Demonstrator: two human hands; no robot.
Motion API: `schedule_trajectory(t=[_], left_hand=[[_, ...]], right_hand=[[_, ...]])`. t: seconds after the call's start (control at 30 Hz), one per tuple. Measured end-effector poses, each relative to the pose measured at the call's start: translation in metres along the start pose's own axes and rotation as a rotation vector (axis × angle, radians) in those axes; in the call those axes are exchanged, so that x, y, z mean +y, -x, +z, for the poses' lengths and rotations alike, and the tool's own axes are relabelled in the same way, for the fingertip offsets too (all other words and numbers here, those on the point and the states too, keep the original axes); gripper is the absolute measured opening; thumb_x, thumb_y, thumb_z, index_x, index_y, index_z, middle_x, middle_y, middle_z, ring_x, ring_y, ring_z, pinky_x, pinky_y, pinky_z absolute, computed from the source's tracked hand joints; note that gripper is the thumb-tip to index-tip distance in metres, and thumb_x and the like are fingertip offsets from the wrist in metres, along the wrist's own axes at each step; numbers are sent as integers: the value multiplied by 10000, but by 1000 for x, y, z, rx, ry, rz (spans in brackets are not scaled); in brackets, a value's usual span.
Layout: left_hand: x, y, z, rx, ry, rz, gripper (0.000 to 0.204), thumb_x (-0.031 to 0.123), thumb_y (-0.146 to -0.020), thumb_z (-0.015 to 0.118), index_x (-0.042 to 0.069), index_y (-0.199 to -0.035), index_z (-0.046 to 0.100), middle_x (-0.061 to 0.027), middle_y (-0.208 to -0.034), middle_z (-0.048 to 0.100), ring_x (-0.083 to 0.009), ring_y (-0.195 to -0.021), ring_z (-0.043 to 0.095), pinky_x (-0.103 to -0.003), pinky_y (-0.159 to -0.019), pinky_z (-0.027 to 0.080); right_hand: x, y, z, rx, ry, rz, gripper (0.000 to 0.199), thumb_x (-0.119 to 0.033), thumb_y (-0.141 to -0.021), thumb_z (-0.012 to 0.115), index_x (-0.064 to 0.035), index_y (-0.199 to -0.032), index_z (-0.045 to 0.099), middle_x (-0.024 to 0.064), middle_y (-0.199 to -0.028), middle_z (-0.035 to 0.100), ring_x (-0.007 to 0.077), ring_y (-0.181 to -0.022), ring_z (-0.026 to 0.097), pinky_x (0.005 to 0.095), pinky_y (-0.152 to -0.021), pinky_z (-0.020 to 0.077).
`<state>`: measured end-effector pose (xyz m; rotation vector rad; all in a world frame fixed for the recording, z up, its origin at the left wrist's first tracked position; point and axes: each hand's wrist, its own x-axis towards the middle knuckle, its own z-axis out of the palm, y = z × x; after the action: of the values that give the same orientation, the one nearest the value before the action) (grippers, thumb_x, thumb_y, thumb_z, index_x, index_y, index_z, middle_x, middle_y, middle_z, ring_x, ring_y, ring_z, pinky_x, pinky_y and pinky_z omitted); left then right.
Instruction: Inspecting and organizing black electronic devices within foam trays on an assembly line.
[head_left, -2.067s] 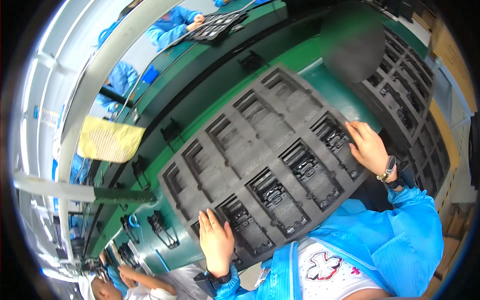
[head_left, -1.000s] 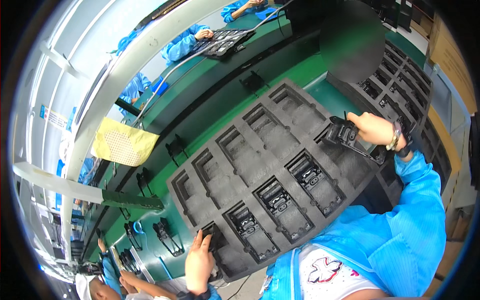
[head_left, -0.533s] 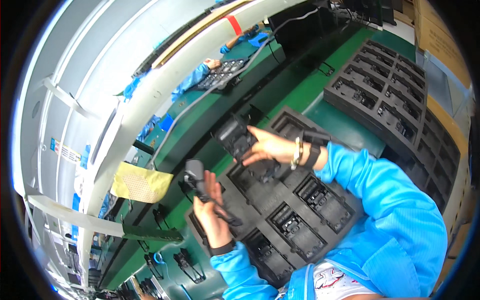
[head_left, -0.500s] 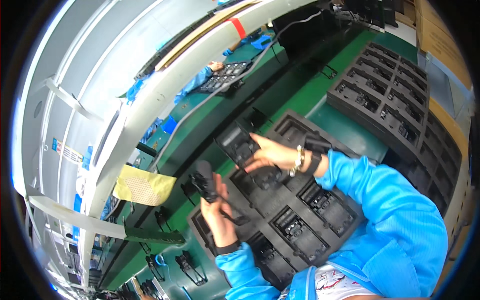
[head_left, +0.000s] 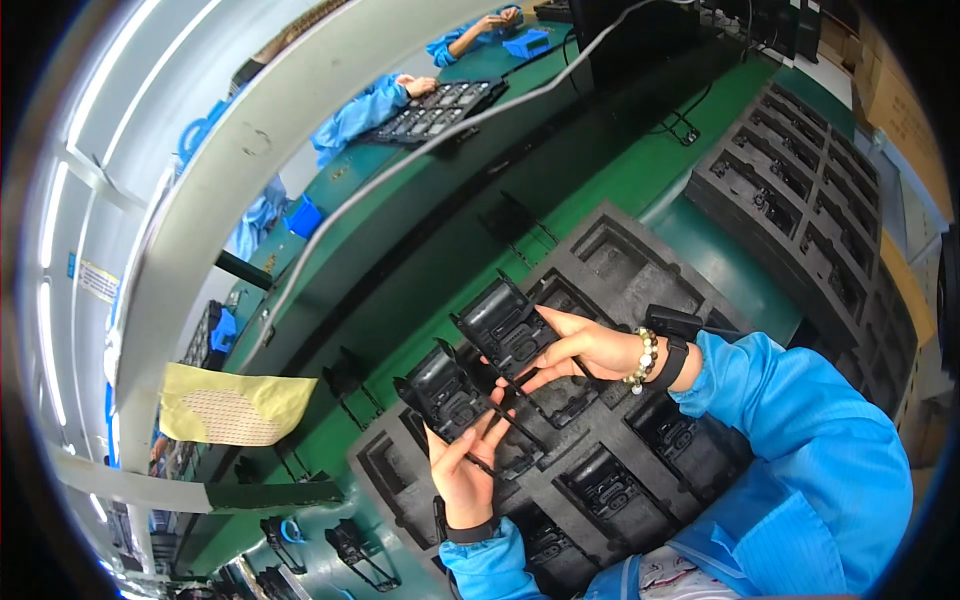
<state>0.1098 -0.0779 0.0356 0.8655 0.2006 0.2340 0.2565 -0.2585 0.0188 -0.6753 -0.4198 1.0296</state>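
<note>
My left hand (head_left: 466,478) grips a black plastic bracket (head_left: 448,392) with a moulded centre and two long arms. A similar black bracket (head_left: 503,322) is pinched between the thumb and fingers of my right hand (head_left: 585,352). The two brackets are side by side, tilted, above a black foam tray (head_left: 655,244). Several of the tray's pockets hold like parts, such as the seated bracket (head_left: 603,487) near my body. Its far pocket and left corner pocket show bare foam. My fingertips are partly hidden behind the brackets.
Stacked foam trays (head_left: 745,232) with black parts stand at the right, beside a cardboard box (head_left: 903,125). More brackets (head_left: 352,548) lie on the green bench at lower left. A grey beam (head_left: 232,185), white cable (head_left: 400,168) and yellow sheet (head_left: 236,405) are on the left. Co-workers' hands (head_left: 415,86) work beyond.
My left hand has turned its bracket face-up and brought it rightward beside the other. My right hand's bracket now sits lower and to the right in view. The whole view has shifted.
</note>
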Motion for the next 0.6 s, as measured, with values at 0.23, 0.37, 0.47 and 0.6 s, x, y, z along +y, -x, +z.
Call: schedule_trajectory(t=[0.23, 0.37, 0.47, 0.6], left_hand=[[-5, 0, -13, -13, 105, 19, 582, 156, -869, 523, 45, -1418, 365, -226, -1348, 500, -449, -1229, 504, -572, -1038, 423], [-5, -1, -10, -47, 208, -6, 538, 350, -976, 428, 44, -1415, 381, -200, -1369, 494, -438, -1241, 497, -552, -1035, 426], [-5, -1, -7, -64, 225, -10, 590, 459, -1009, 346, 53, -1437, 361, -179, -1409, 468, -429, -1241, 497, -543, -1035, 420], [-8, -3, -8, -91, 238, -26, 565, 438, -1025, 309, 85, -1465, 341, -179, -1461, 415, -419, -1246, 489, -529, -1051, 403]], right_hand=[[5, -1, 0, -60, 10, -2, 628, -96, -948, 520, -92, -1495, 210, 114, -1400, 464, 249, -1264, 504, 449, -1007, 482], [9, -1, 2, -51, -51, -9, 524, -307, -1018, 451, -89, -1467, 290, 112, -1374, 496, 261, -1223, 542, 438, -989, 497], [12, -3, 4, -44, -66, 5, 523, -407, -1035, 379, -78, -1441, 345, 122, -1346, 525, 279, -1174, 581, 433, -985, 502], [8, -2, 5, -109, -12, -3, 540, -447, -1040, 318, -73, -1420, 407, 131, -1343, 540, 269, -1182, 574, 429, -992, 497]])
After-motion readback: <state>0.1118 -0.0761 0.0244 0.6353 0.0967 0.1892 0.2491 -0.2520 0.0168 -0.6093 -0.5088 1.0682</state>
